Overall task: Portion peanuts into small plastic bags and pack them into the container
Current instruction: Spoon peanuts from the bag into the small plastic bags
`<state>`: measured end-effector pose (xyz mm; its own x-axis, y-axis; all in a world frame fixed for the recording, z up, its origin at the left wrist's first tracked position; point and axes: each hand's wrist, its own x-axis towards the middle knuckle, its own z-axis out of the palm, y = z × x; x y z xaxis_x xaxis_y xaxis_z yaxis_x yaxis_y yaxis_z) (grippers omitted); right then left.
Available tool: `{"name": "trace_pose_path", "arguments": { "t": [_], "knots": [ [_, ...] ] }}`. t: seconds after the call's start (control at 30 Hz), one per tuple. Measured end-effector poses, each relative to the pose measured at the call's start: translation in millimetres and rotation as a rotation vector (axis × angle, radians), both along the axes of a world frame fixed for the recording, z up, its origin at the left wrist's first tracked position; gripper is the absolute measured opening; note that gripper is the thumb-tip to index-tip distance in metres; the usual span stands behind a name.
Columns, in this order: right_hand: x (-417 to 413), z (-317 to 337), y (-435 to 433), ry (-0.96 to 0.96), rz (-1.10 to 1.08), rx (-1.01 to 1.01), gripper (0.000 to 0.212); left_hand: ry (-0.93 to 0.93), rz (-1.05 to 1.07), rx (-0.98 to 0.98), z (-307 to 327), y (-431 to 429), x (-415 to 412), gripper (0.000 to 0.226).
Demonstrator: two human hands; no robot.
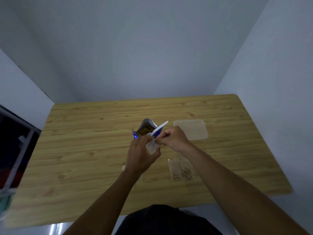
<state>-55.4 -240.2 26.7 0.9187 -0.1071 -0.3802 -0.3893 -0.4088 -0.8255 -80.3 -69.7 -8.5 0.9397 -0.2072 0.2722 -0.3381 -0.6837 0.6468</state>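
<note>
An open blue and silver peanut pouch [147, 128] stands in the middle of the wooden table [84, 150], peanuts showing inside. A white spoon [160, 130] leans out of its mouth. My left hand [140, 155] holds a small clear plastic bag [152, 147] just in front of the pouch. My right hand [172, 138] pinches the top edge of that same bag from the right. Two filled small bags of peanuts [181, 170] lie side by side to the right of my left forearm. A translucent plastic container [191, 128] sits right of the pouch.
Part of another clear bag [124, 167] peeks out from under my left wrist. Walls close the table in at the back and right. A dark shelf unit [15, 150] stands off the table's left edge.
</note>
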Motion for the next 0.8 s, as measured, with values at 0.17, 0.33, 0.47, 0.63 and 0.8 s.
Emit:
{"name": "trace_pose_path", "arguments": {
  "t": [0.17,0.33,0.47,0.63,0.8],
  "knots": [
    [4,-1,2,0.068,0.020,0.052,0.019,0.071,-0.068,-0.066,4,9,7,0.044],
    [10,-6,0,0.145,-0.188,-0.077,0.053,0.140,0.002,-0.054,-8,32,17,0.042],
    [20,-12,7,-0.045,-0.308,-0.162,0.042,0.111,0.015,-0.101,-11,49,28,0.041],
    [30,-7,24,-0.294,-0.138,-0.239,0.017,0.176,-0.014,-0.096,-11,57,41,0.048],
    [40,3,26,-0.177,-0.107,-0.291,0.024,0.219,-0.070,-0.096,-13,58,47,0.048]
  ]
}}
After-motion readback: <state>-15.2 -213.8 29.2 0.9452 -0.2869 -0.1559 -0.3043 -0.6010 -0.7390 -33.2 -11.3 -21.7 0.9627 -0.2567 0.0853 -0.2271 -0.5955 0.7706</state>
